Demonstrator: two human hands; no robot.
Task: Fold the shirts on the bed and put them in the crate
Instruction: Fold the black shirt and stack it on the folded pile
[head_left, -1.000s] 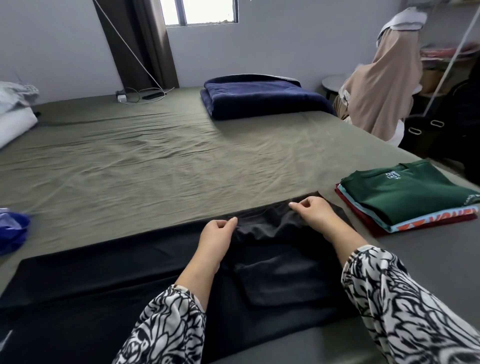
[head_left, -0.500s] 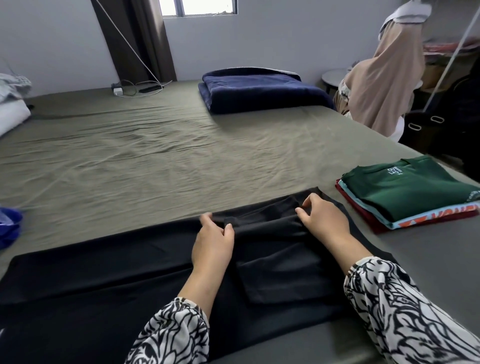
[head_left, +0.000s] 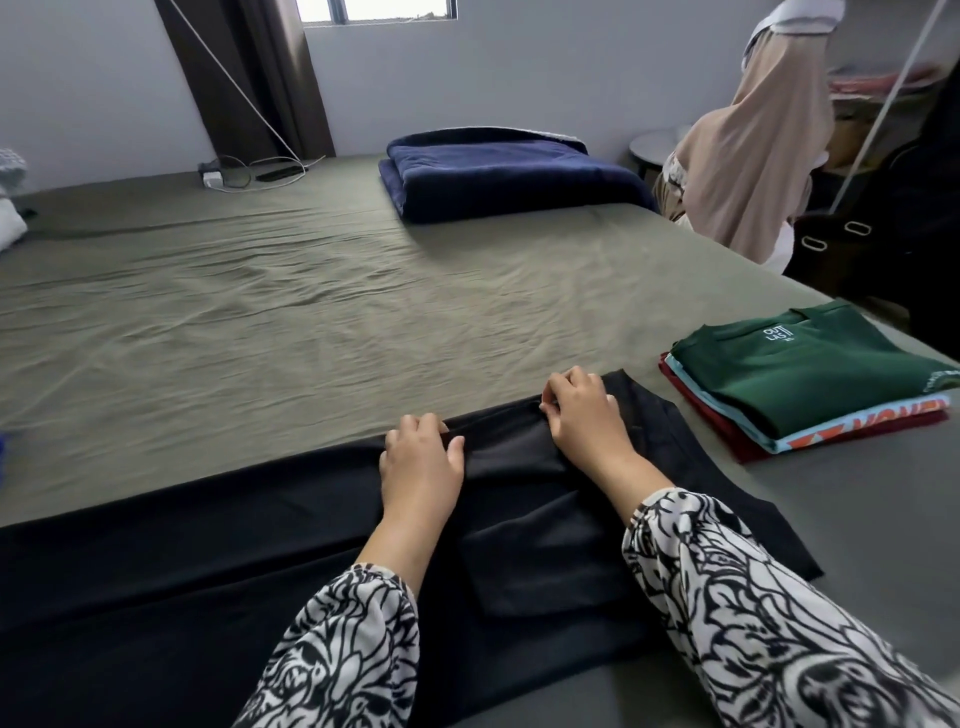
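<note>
A black shirt (head_left: 208, 545) lies spread along the near edge of the bed, with a sleeve folded in over its middle. My left hand (head_left: 421, 460) pinches the shirt's far edge near the centre. My right hand (head_left: 584, 418) pinches the same far edge a little to the right, fingers curled on the fabric. A stack of folded shirts (head_left: 800, 374), green on top with light blue and dark red under it, sits on the bed to the right. No crate is in view.
The bed (head_left: 260, 322) has an olive sheet, wrinkled across its middle. A folded navy blanket (head_left: 504, 174) lies at the far side. A charger and cables (head_left: 244, 174) rest by the wall. Beige clothing (head_left: 753, 156) hangs at the right.
Both hands slid forward along the black shirt's far edge and now pinch it. The camera dipped slightly closer to the bed.
</note>
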